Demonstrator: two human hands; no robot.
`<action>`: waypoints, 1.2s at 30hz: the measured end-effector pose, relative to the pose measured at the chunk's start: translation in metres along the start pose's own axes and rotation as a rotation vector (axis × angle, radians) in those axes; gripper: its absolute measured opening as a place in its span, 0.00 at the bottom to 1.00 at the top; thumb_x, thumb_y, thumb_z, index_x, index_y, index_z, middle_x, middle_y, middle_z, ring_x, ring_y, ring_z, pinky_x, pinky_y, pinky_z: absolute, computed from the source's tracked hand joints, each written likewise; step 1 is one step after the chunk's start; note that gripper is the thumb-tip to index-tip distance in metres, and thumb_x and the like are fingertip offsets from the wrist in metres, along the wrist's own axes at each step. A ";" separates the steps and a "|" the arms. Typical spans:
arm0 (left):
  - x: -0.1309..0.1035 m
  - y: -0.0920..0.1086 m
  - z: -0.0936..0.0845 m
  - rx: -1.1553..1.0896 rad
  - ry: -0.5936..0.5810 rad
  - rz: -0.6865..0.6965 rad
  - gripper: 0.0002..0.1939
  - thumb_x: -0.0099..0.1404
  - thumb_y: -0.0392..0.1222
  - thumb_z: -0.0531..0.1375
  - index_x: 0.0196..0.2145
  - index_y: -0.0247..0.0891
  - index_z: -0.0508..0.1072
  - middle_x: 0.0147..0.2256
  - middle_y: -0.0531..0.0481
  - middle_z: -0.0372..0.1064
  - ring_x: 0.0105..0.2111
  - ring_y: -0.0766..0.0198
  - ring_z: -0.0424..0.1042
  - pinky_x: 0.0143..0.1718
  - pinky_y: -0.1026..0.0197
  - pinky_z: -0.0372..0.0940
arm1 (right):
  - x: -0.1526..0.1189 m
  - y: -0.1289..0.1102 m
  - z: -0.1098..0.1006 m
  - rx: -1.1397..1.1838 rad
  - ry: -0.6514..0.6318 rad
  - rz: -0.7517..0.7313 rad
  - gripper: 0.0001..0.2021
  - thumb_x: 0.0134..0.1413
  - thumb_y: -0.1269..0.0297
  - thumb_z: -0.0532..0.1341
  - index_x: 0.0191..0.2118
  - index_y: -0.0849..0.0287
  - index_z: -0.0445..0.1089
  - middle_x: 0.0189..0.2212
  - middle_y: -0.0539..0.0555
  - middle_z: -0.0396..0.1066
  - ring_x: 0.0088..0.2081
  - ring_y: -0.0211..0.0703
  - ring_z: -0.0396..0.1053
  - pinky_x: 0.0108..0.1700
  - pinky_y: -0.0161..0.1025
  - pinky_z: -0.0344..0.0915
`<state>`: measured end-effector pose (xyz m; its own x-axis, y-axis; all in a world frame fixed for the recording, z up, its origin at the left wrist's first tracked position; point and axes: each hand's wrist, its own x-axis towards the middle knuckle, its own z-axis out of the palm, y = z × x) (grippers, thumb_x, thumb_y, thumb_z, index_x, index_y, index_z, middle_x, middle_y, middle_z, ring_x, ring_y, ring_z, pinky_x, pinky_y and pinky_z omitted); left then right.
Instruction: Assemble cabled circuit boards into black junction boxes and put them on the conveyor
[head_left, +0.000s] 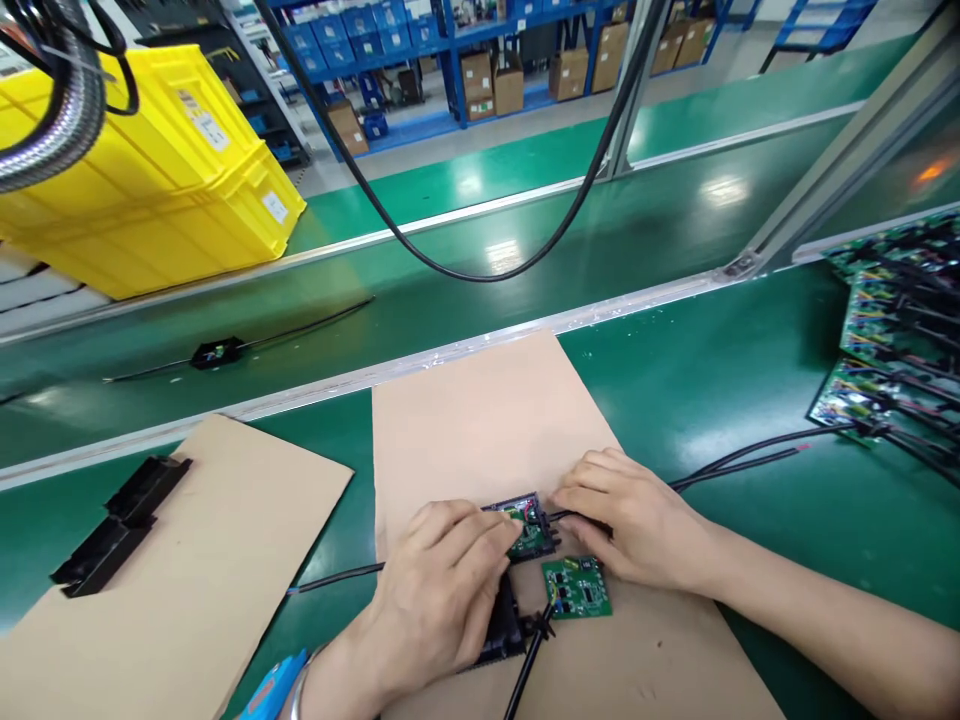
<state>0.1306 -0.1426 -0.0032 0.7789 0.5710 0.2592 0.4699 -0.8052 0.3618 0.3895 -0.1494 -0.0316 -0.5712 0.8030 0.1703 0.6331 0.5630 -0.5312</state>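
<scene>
My left hand (442, 575) is closed over a small black plastic case with a green circuit board (531, 528) in it. Its fingertips press on the board and the case edge. With thumb and fingers, my right hand (630, 515) pinches a black cable (559, 516) where it meets the right end of that case. Below lies another black case part (504, 630), partly hidden under my left hand. A loose green circuit board (577, 587), with a black cable (529, 670) running toward me, rests on the cardboard beside it. Another cable (337, 578) comes out left of my left hand.
Under the work lies a cardboard sheet (465, 430). Two black cases (124, 525) sit on a second sheet (247, 490) at left. Wired boards (892, 350) are piled at right. Beyond the metal rail, a cabled black unit (217, 352) lies near yellow crates (142, 180). A cable (480, 278) hangs ahead.
</scene>
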 end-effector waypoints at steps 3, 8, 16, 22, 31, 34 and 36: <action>0.005 0.009 0.004 0.084 -0.120 -0.015 0.21 0.69 0.41 0.55 0.58 0.35 0.65 0.52 0.45 0.70 0.46 0.52 0.66 0.47 0.50 0.63 | 0.000 0.001 0.002 0.007 0.018 0.002 0.09 0.61 0.71 0.55 0.41 0.60 0.72 0.35 0.55 0.69 0.39 0.46 0.63 0.43 0.45 0.57; 0.009 0.022 0.017 0.164 -0.171 -0.048 0.22 0.70 0.40 0.53 0.59 0.33 0.65 0.56 0.47 0.68 0.49 0.52 0.65 0.49 0.50 0.61 | 0.001 0.001 0.003 0.001 0.013 0.007 0.09 0.60 0.73 0.55 0.40 0.61 0.72 0.34 0.55 0.69 0.39 0.46 0.63 0.43 0.45 0.58; 0.009 -0.008 -0.015 -0.127 -0.092 -0.205 0.19 0.69 0.36 0.53 0.57 0.39 0.66 0.52 0.44 0.67 0.50 0.55 0.65 0.50 0.51 0.61 | 0.000 0.003 0.002 0.019 0.023 -0.003 0.11 0.62 0.72 0.54 0.44 0.60 0.72 0.35 0.56 0.69 0.39 0.47 0.63 0.42 0.46 0.59; 0.000 -0.030 -0.025 -0.275 -0.208 -0.402 0.05 0.61 0.34 0.60 0.36 0.40 0.71 0.37 0.51 0.70 0.41 0.59 0.68 0.43 0.56 0.63 | 0.008 -0.017 -0.003 0.063 0.153 -0.055 0.09 0.63 0.72 0.54 0.40 0.59 0.72 0.34 0.56 0.69 0.39 0.46 0.61 0.40 0.45 0.60; 0.000 -0.026 -0.008 -0.267 -0.184 -0.412 0.04 0.60 0.32 0.59 0.30 0.39 0.73 0.32 0.50 0.68 0.36 0.60 0.68 0.38 0.58 0.63 | 0.095 -0.038 0.005 -0.136 -0.296 0.025 0.16 0.43 0.56 0.73 0.28 0.61 0.69 0.28 0.55 0.69 0.40 0.51 0.63 0.39 0.42 0.60; 0.000 -0.028 -0.007 -0.292 -0.156 -0.405 0.06 0.59 0.30 0.59 0.30 0.39 0.74 0.33 0.50 0.69 0.37 0.60 0.68 0.39 0.58 0.63 | 0.116 -0.037 0.010 -0.197 -0.460 0.003 0.15 0.38 0.57 0.75 0.25 0.58 0.71 0.24 0.54 0.70 0.40 0.52 0.65 0.40 0.42 0.59; 0.000 -0.028 -0.007 -0.302 -0.153 -0.409 0.07 0.58 0.29 0.59 0.30 0.39 0.74 0.34 0.50 0.70 0.38 0.60 0.69 0.41 0.58 0.64 | 0.125 -0.040 0.012 -0.209 -0.518 0.014 0.14 0.36 0.60 0.76 0.23 0.57 0.72 0.23 0.52 0.69 0.40 0.52 0.67 0.40 0.42 0.58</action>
<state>0.1143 -0.1191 -0.0076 0.6190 0.7810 -0.0827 0.6252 -0.4264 0.6537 0.2870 -0.0740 0.0011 -0.7106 0.6392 -0.2943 0.7026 0.6218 -0.3459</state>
